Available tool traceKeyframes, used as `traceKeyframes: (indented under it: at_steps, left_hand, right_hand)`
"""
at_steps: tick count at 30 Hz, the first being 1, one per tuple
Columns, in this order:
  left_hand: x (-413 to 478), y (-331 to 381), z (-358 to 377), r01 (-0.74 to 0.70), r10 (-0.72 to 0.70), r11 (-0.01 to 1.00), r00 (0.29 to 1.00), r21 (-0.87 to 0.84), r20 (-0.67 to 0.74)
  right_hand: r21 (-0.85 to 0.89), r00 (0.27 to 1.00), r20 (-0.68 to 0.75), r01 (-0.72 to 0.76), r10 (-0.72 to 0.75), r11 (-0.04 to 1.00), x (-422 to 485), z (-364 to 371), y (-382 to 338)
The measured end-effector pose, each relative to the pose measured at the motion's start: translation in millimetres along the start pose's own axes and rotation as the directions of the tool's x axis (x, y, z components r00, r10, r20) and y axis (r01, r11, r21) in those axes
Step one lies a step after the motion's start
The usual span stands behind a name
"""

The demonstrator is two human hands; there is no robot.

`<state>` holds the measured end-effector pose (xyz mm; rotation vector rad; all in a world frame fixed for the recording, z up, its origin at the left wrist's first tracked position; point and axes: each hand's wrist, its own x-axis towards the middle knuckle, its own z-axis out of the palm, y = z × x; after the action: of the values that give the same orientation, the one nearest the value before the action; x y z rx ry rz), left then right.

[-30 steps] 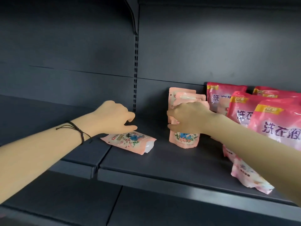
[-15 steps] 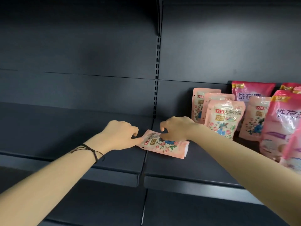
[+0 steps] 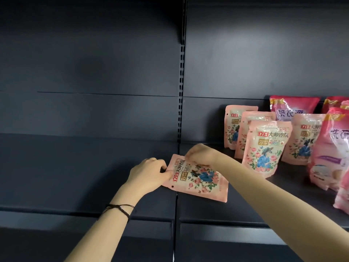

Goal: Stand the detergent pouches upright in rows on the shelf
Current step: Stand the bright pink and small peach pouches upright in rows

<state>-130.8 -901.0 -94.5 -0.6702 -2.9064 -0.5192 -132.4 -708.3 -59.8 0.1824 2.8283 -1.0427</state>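
Note:
A pale pink floral detergent pouch is tilted over the seam of the dark shelf, its top end raised toward the left. My left hand pinches its upper left edge. My right hand pinches its top edge from behind. To the right, three matching pouches stand upright in a row going back, with another one beside them.
Larger deep pink pouches stand at the far right, some near the shelf's front edge. A slotted upright post divides the back panel. The left shelf section holds nothing. A lower shelf lip runs below.
My right hand left the standing pouch and came to the lying one. Both hands now grip it and its top end has lifted off the shelf. The view shifted left.

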Motion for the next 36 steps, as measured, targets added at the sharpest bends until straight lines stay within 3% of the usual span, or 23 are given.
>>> traceKeyframes:
  at_steps: [3,7,13,17,22,24,30,36]
  left_hand:
    - [1,4,-1,0.046,-0.043,0.948,0.999,-0.315,0.016]
    - [-3,28,-13,-0.006,-0.102,0.702,0.989,-0.712,-0.109]
    - [-9,96,-18,-0.266,-0.147,0.498,0.912,-0.825,-0.383]
    - [-11,142,1,-0.276,-0.11,0.295,0.941,-0.915,-0.319]
    - [-10,191,38,-0.215,-0.074,0.293,0.966,-0.932,-0.246]
    - [-8,208,50,-0.21,-0.106,0.322,0.961,-0.923,-0.256]
    - [-14,234,75,-0.243,-0.178,0.421,0.923,-0.874,-0.342]
    - [-29,235,88,-0.228,-0.163,0.568,0.91,-0.791,-0.38]
  right_hand:
    - [0.109,0.988,-0.131,0.097,-0.082,0.989,-17,-7,-4]
    - [0.353,0.956,-0.26,0.227,-0.138,0.908,-51,-25,-1]
    - [0.678,0.874,-0.484,0.399,-0.034,0.617,-96,-32,30]
    - [0.721,0.779,-0.625,0.55,0.05,0.422,-112,-42,64]
    - [0.697,0.704,-0.705,0.665,0.086,0.268,-124,-63,102]
    - [0.677,0.693,-0.719,0.677,0.059,0.289,-129,-71,115]
    - [0.477,0.659,-0.75,0.602,-0.061,0.64,-146,-81,157]
    - [0.196,0.762,-0.621,0.375,-0.181,0.906,-160,-71,190]
